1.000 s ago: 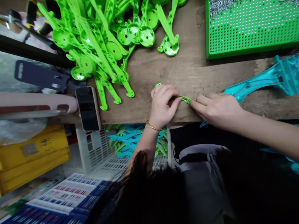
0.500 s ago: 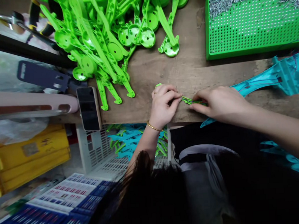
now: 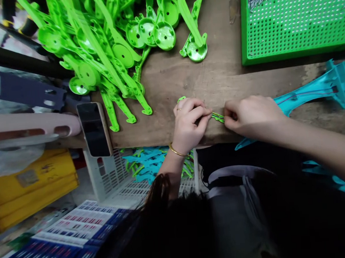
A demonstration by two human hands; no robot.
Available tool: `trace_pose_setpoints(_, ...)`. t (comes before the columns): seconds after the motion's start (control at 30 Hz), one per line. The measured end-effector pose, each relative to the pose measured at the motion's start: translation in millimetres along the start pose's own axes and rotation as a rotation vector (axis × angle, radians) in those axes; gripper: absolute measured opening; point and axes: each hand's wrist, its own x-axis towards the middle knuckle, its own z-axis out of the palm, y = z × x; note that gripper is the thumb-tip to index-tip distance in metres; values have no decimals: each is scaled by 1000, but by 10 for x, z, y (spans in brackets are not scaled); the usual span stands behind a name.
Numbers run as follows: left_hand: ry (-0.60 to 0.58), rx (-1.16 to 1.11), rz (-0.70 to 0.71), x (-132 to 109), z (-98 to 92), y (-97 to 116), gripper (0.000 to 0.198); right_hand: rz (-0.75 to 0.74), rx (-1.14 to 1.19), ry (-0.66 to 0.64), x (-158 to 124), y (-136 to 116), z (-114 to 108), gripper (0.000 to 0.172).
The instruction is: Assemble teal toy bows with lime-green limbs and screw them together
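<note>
My left hand (image 3: 188, 120) rests on the wooden bench (image 3: 216, 83) near its front edge, fingers curled and pinching one end of a small green plastic part (image 3: 217, 116). My right hand (image 3: 252, 115) is closed on the other end of the same part, fingers bent under. A bit of green plastic (image 3: 182, 98) pokes out behind my left knuckles. A ring and a gold bracelet sit on my left hand and wrist. Under my right hand runs a long teal plastic piece (image 3: 310, 94) with thin wires on it.
A heap of green plastic arms with round cups (image 3: 111, 43) fills the bench's back left. A green perforated tray (image 3: 294, 20) holding metal screws stands back right. A phone (image 3: 93, 128) lies at the left edge. A white basket (image 3: 146, 173) with teal parts sits below.
My right hand has slid left and curled its fingers, closing further over the small green part. My left hand stays put. The view has shifted slightly.
</note>
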Motion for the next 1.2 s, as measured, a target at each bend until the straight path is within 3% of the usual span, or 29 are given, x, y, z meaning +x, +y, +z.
trace_pose_setpoints(0.13, -16, 9, -9, 0, -7, -8, 7, -49, -13, 30, 42, -17, -11, 21)
trace_pose_setpoints(0.23, -18, 5, -7, -3, -11, -11, 7, -64, -3, 59, -83, 18, 18, 24)
trace_pose_setpoints(0.43, -15, 14, 8, 3, -27, -18, 6, -209, -90, 372, -511, 107, 231, 26)
trace_pose_setpoints(0.57, 15, 55, 39, -31, -28, 27, 7, -309, -196, 490, -584, 121, 348, 18)
trace_pose_setpoints(0.77, 50, 52, 292, -216, 152, 193, 19, -316, -223, 470, -548, 124, 355, 23)
trace_pose_setpoints(0.97, 108, 21, 304, -258, 249, 165, 18, -267, -170, 557, -557, 227, 371, 20)
trace_pose_setpoints(1.2, 108, 163, 330, -248, 236, 257, 13, -248, -180, 659, -561, 322, 408, 22)
